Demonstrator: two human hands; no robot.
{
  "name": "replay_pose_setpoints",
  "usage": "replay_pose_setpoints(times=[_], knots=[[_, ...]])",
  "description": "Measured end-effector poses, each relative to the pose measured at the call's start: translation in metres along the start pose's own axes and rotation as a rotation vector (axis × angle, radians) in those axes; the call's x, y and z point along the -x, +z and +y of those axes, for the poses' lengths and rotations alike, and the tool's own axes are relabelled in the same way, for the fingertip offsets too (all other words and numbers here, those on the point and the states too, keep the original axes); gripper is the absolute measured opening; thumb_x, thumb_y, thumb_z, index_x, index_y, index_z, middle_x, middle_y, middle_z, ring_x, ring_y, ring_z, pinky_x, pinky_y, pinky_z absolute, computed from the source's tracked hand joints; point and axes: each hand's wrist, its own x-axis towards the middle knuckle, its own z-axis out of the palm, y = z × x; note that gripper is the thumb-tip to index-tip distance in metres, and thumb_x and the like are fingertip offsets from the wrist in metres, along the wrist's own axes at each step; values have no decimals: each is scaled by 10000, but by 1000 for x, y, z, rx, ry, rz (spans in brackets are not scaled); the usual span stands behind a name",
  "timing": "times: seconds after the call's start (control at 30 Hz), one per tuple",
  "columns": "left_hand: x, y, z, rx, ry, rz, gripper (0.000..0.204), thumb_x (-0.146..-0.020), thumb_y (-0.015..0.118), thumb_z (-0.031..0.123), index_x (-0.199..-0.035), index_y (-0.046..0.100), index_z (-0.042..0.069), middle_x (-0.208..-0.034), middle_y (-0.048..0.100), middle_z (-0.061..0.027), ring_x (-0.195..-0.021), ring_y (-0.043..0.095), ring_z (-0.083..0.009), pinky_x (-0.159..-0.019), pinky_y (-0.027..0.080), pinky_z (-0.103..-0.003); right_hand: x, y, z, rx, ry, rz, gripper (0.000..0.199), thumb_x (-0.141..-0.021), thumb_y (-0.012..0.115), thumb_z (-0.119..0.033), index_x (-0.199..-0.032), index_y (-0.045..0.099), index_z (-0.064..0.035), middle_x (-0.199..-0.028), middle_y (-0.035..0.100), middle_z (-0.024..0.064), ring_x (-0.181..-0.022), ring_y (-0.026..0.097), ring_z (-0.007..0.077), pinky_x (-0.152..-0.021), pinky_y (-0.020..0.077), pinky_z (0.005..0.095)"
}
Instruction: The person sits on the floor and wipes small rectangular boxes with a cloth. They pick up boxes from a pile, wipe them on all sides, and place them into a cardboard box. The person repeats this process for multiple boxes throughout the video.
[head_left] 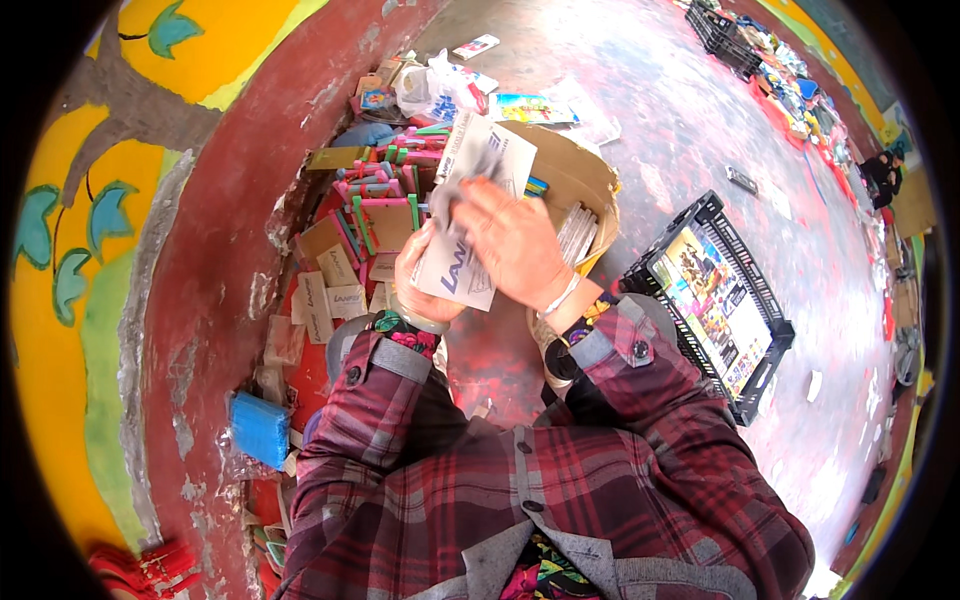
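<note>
My left hand point(424, 285) is closed around the lower left edge of a flat white cardboard box point(513, 152) with dark printing, held tilted in front of me. Across the box's face lies my right hand point(510, 235), fingers together and slightly blurred. A soft grey piece that looks like a cloth point(442, 207) shows under its fingertips at the box's left edge; its full shape is hidden. Behind the box stands an open brown carton point(575, 160) with packs inside. To its left are several pink, green and blue plastic-framed pieces point(385, 195).
Small printed boxes point(315, 305) and a blue packet point(260, 430) lie along the red wall point(215, 260) on my left. A black plastic crate point(705, 300) with colourful printed sheets stands on the floor at right. Plastic bags point(435, 90) lie beyond the carton. Far right, a person point(882, 175) is near scattered goods.
</note>
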Motion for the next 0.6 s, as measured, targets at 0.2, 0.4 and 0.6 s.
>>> replay_pose_setpoints(times=[0.2, 0.4, 0.6], knots=[[0, 28, -11, -116, -298, -211, 619, -848, 485, 376, -1350, 328, 49, -1314, 414, -211, -1132, 466, -444, -790, 481, -562, 1, -1, 61, -78, 353, 179, 241, -838, 522, -100, -1060, 609, -66, -1128, 588, 137, -1042, 566, 293, -842, 467, 370], [-2, 16, -10, -89, -205, -144, 533, -868, 488, 357, -1297, 405, 51, -1223, 518, -154, -1112, 507, -362, -842, 469, -480, 9, 5, 39, -383, 369, 175, 267, -852, 532, -100, -1109, 601, -80, -1150, 583, 138, -1075, 553, 298, -904, 445, 340], [1, -2, -9, -85, -36, 39, 437, -868, 498, 362, -1222, 495, 105, -1175, 562, -74, -1078, 541, -227, -952, 407, -390, 7, 5, 0, -296, 15, -34, 328, -817, 535, -82, -1141, 569, -57, -1242, 523, 137, -1124, 511, 300, -909, 418, 389]])
